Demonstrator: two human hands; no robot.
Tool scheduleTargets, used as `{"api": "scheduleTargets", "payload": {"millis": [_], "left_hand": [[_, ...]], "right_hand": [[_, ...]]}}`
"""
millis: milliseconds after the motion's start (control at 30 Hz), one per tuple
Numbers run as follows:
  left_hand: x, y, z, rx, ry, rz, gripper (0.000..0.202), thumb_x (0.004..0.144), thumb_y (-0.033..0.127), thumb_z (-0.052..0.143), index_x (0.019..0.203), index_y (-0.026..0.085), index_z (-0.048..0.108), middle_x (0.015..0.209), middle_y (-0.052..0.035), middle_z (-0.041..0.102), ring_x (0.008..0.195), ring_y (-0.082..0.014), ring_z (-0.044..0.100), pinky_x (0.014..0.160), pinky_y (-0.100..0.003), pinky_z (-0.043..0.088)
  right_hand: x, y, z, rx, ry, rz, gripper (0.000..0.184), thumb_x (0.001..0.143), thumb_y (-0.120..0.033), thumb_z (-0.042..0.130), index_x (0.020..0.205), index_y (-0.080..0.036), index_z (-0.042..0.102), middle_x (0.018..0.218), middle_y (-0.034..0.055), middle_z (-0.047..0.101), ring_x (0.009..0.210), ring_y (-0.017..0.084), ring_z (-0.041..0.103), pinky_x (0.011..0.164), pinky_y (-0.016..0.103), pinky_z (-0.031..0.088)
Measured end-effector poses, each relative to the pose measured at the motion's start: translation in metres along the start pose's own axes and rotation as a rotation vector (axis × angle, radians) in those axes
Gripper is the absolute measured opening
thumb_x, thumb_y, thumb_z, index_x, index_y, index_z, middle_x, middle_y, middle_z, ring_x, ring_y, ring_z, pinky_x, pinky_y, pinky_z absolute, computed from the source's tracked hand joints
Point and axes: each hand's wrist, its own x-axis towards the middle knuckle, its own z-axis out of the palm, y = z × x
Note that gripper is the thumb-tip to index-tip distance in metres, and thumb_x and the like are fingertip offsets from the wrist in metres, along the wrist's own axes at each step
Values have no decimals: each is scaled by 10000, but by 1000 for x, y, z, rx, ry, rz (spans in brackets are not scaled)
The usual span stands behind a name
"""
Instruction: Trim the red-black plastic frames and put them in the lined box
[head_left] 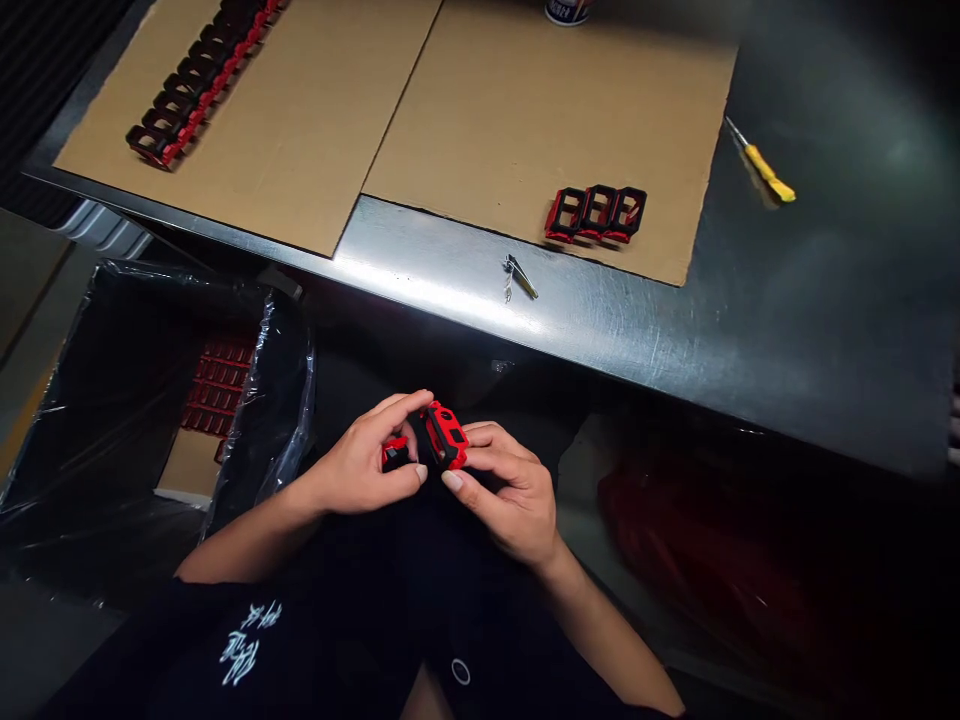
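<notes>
Below the table edge, over my lap, my left hand (pixel 367 465) and my right hand (pixel 510 495) meet with fingers closed on small red-and-black plastic parts. The right hand pinches a red-and-black frame part (pixel 446 437); the left hand grips a smaller red-and-black piece (pixel 394 453) beside it. The two pieces touch or nearly touch. On the cardboard sheet (pixel 487 120) lie three finished red-and-black frames (pixel 596 213) in a short row. A long row of several such frames (pixel 196 80) lies on the far left cardboard.
A bin lined with black plastic (pixel 97 400) stands at my left and holds more red parts (pixel 217 385). A yellow-handled screwdriver (pixel 765 172) lies on the metal table (pixel 675 330) at right. Small metal tweezers (pixel 517 277) rest near the table's front edge. A can (pixel 568 10) stands at the back.
</notes>
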Motion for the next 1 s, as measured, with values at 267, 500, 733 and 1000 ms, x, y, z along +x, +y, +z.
{"api": "scheduleTargets", "payload": {"millis": [267, 500, 733, 1000], "left_hand": [[0, 5, 14, 14, 52, -28, 891, 740, 444, 843, 1517, 227, 465, 1456, -159, 564, 1213, -323, 631, 1081, -462, 527], [2, 6, 19, 84, 164, 111, 775, 729, 301, 828, 1439, 223, 529, 1389, -149, 622, 1243, -309, 637, 1098, -463, 532], [4, -2, 15, 275, 222, 423, 805, 725, 276, 828, 1455, 204, 495, 1380, -182, 650, 1268, -333, 648, 1069, -479, 571], [11, -15, 19, 371, 294, 696, 832, 771, 307, 767, 1516, 164, 426, 1368, -195, 649, 1213, -307, 682, 915, -448, 661]], "right_hand": [[-3, 9, 4, -212, 32, -135, 104, 857, -245, 779, 918, -326, 802, 987, 57, 774, 996, 298, 724, 859, 531, 624], [-4, 14, 4, -291, 27, -197, 147, 848, -207, 768, 923, -330, 799, 1070, 69, 763, 1054, 316, 714, 865, 551, 624], [-4, 0, -3, -187, -7, -154, 280, 805, -166, 683, 1049, -293, 740, 1251, 93, 689, 1199, 339, 640, 1009, 584, 541], [1, -8, -1, 195, -129, 326, 79, 806, -294, 773, 841, -240, 727, 730, -28, 505, 632, 128, 462, 575, 273, 408]]}}
